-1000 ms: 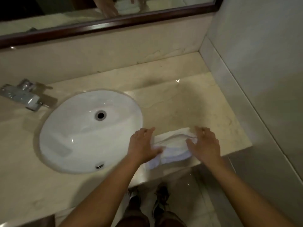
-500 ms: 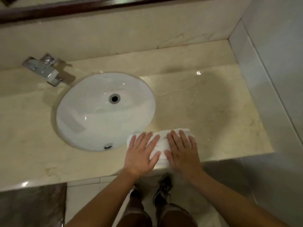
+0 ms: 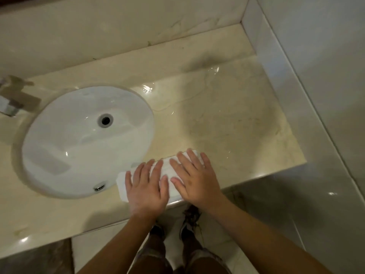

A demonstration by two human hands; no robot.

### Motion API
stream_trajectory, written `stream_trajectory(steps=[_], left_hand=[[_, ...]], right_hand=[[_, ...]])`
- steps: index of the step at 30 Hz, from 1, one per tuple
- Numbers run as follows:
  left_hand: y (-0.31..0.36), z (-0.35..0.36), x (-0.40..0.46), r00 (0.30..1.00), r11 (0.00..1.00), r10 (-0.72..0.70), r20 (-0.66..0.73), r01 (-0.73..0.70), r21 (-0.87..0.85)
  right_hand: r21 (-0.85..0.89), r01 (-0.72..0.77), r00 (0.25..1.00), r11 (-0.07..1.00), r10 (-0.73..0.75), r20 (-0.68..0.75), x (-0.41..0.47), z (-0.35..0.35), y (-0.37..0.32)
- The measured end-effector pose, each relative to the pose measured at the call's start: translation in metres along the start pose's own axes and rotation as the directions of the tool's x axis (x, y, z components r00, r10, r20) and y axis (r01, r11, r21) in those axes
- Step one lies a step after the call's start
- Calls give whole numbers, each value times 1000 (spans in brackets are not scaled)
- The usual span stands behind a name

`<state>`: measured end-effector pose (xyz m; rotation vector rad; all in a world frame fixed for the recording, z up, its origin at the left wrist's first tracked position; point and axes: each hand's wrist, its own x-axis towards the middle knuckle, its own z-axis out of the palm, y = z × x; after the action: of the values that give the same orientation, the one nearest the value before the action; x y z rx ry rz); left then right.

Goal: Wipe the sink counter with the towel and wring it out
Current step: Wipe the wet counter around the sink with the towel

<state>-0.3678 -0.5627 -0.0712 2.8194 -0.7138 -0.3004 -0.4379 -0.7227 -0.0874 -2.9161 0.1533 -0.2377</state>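
So the folded white towel (image 3: pixel 175 176) is sitting lower centre at the bench (image 3: pixel 227 123) front edge by the sink (image 3: pixel 83 139), and my left hand (image 3: pixel 147 191) and right hand (image 3: pixel 194 178) have gone from gripping its ends to pressing flat, so I reckon wiping's next.

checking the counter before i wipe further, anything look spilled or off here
Yes: water glistens on the counter right of the sink, with another wet patch near the basin's rim. A dark smudge sits near the back wall. Both the left hand and right hand press flat on the folded towel at the front edge.
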Motion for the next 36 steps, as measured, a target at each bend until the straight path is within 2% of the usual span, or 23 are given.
stream_trajectory(steps=[6, 9, 13, 17, 22, 26, 28, 33, 36], left_hand=[[85, 13, 32, 991, 991, 134, 33, -133, -20], [116, 20, 41, 969, 972, 236, 71, -234, -35], [80, 18, 35, 932, 934, 356, 69, -351, -71], [28, 10, 24, 941, 944, 330, 71, -327, -47], [-17, 7, 9, 953, 958, 275, -126, -283, -52], [0, 14, 6, 950, 967, 233, -209, -249, -50], [21, 15, 6, 952, 964, 243, -184, -258, -64], [108, 30, 16, 949, 948, 311, 45, -306, -84], [131, 38, 22, 929, 928, 368, 48, -363, -86]], right_hand=[[-102, -105, 994, 989, 104, -19, -22, -17, 85], [-84, -199, 979, 976, 203, 36, -35, -29, 116], [-85, -230, 973, 969, 228, -30, -34, -23, 91], [-102, -176, 984, 979, 172, -49, -21, -11, 44], [-95, -66, 998, 993, 63, -27, 2, 1, 5], [-83, 24, 999, 996, -28, -41, -2, -3, 25], [-93, 17, 998, 995, -23, -58, -12, -7, 45], [-140, -63, 998, 988, 59, -33, -57, -27, 130], [-100, -165, 986, 981, 166, -1, -72, -35, 147]])
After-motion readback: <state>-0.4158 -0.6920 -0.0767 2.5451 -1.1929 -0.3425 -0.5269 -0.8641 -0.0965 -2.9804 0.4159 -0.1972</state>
